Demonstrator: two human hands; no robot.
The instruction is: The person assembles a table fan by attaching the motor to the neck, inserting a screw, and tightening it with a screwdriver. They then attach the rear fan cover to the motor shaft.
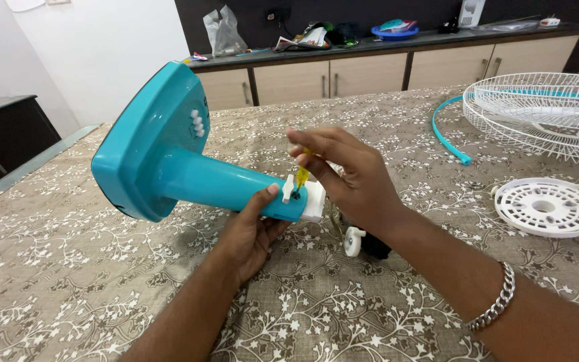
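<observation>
Teal fan stand (189,175); brown floral tablecloth (68,288); white grille (544,110).

Teal fan stand (189,167) on its side (base left), yellow screwdriver (301,175) at white neck end.

Both forearms are bare and sleeveless, and a silver chain bracelet (495,305) circles the right wrist.
</observation>
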